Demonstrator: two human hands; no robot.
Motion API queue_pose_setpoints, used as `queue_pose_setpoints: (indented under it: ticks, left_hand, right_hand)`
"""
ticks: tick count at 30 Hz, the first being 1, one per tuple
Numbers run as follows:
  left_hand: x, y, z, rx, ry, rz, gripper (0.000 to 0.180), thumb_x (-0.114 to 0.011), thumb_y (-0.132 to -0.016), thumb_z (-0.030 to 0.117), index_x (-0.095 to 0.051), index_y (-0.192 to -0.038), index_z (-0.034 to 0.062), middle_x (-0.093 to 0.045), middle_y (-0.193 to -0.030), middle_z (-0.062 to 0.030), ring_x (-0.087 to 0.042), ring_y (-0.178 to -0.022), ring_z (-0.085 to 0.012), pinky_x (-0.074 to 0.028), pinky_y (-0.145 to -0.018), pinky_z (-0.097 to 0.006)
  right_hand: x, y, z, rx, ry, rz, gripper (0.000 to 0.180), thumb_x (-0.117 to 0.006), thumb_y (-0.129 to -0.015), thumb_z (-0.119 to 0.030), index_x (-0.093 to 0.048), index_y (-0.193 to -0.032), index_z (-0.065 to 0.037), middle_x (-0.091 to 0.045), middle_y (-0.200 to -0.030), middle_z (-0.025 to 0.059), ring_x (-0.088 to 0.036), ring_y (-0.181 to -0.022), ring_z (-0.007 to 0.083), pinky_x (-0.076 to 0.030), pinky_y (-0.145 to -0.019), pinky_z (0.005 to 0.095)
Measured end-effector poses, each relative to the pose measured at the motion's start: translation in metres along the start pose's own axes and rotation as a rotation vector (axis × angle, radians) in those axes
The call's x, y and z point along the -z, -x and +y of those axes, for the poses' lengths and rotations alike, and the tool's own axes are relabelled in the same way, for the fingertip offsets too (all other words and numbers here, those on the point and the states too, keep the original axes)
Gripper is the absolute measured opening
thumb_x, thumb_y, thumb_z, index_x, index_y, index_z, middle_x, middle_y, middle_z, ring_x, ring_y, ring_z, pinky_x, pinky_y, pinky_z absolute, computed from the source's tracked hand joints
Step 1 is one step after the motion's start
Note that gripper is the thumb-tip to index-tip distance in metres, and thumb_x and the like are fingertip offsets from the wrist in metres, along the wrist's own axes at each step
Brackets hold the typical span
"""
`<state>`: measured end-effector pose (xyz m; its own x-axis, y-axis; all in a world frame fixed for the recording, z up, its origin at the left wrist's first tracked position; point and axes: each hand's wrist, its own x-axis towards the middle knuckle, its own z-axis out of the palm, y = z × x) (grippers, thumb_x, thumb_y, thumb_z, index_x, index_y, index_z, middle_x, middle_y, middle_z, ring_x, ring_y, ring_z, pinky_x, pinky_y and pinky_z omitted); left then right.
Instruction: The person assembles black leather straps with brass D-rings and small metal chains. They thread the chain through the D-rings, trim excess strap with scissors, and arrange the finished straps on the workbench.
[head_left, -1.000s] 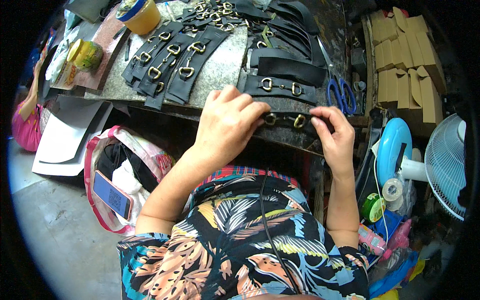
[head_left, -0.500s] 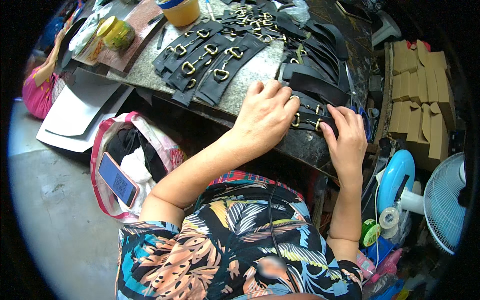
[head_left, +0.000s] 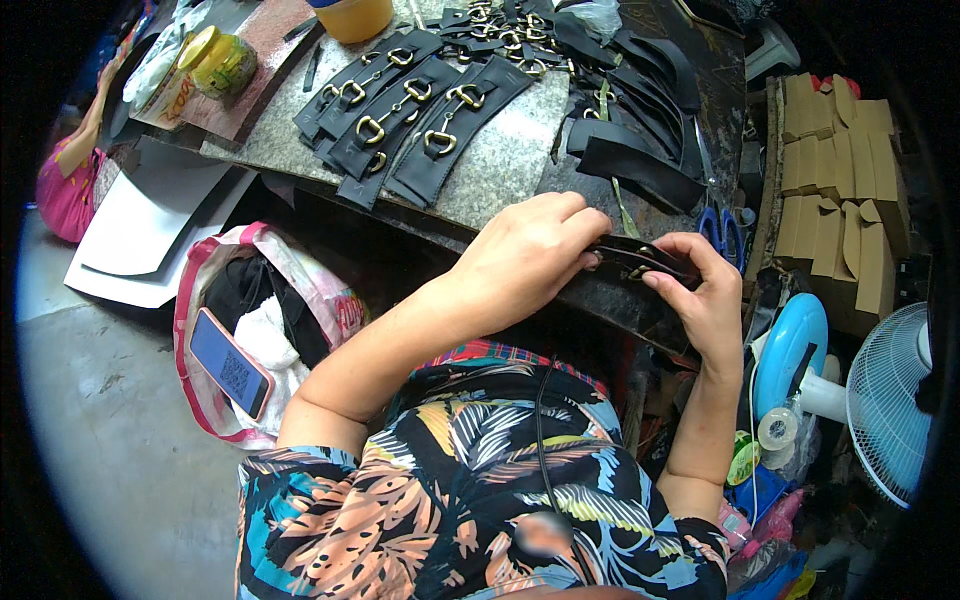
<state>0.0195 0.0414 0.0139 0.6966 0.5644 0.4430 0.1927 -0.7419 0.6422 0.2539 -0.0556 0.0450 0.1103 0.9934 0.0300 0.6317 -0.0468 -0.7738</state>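
At table edge (head_left: 402,217), left hand (head_left: 535,250) and right hand (head_left: 712,290) closed on strapping (head_left: 632,248)

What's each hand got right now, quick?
Left hand: closed, holding the left end of the black strapping.
Right hand: closed, pinching its right end between thumb and fingers.

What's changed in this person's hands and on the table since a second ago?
A buckled black strap that lay left of the blue-handled scissors is gone from there, apparently lifted to join the one already held. The left hand and right hand now hold what look like both straps, tilted nearly edge-on, with a green strip showing beyond. The buckled straps on the left, the scissors and the phone stayed put.
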Motion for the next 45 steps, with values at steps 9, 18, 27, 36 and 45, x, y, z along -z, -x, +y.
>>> queue_pose_setpoints:
  ticks: [9, 18, 27, 36, 45]
  left_hand:
    - [0.043, 0.016, 0.008, 0.209, -0.307, 0.265, 0.034, -0.076, -0.082, 0.008, -0.065, -0.114, 0.0038, -0.066, -0.095, -0.0139, -0.063, -0.086, -0.0339, -0.051, -0.075, -0.041]
    - [0.034, 0.01, -0.008, 0.047, -0.619, 0.232, 0.028, -0.073, -0.08, 0.014, -0.072, -0.108, 0.0132, -0.066, -0.116, -0.0057, -0.058, -0.105, -0.028, -0.047, -0.087, -0.04]
    - [0.026, 0.005, -0.01, 0.103, -0.622, 0.258, 0.023, -0.077, -0.08, 0.017, -0.072, -0.102, 0.0126, -0.065, -0.107, -0.0024, -0.058, -0.101, -0.0257, -0.043, -0.087, -0.042]
    - [0.025, -0.002, -0.006, 0.199, -0.751, 0.215, 0.029, -0.077, -0.08, 0.017, -0.073, -0.109, 0.0145, -0.064, -0.114, -0.0076, -0.057, -0.106, -0.0295, -0.043, -0.09, -0.044]
    - [-0.002, -0.035, 0.002, -0.043, -0.559, 0.213, 0.04, -0.077, -0.079, 0.013, -0.068, -0.118, 0.0109, -0.065, -0.124, -0.0086, -0.058, -0.114, -0.0302, -0.044, -0.096, -0.044]
  right_hand:
    - [-0.021, -0.094, -0.037, 0.34, -0.178, -0.066, 0.031, -0.075, -0.088, -0.007, -0.069, -0.118, -0.002, -0.067, -0.093, 0.0042, -0.061, -0.085, 0.011, -0.051, -0.077, 0.0273]
    - [-0.056, -0.167, -0.041, 0.543, 0.525, 0.024, 0.032, -0.075, -0.09, -0.02, -0.07, -0.121, -0.014, -0.07, -0.109, 0.0089, -0.071, -0.098, 0.0259, -0.055, -0.086, 0.0375]
    - [0.009, -0.105, -0.02, 0.388, 0.341, 0.237, 0.022, -0.075, -0.09, -0.019, -0.074, -0.11, -0.011, -0.07, -0.097, 0.0075, -0.071, -0.087, 0.0229, -0.055, -0.075, 0.0332]
    - [0.031, -0.062, 0.018, 0.314, 0.487, 0.327, 0.018, -0.074, -0.089, -0.019, -0.076, -0.106, -0.012, -0.071, -0.098, 0.0051, -0.067, -0.091, 0.0252, -0.054, -0.079, 0.0363]
    - [0.009, -0.049, 0.019, 0.471, 0.563, 0.277, 0.011, -0.077, -0.082, -0.015, -0.074, -0.092, -0.01, -0.068, -0.094, 0.0043, -0.063, -0.095, 0.0265, -0.054, -0.081, 0.0382]
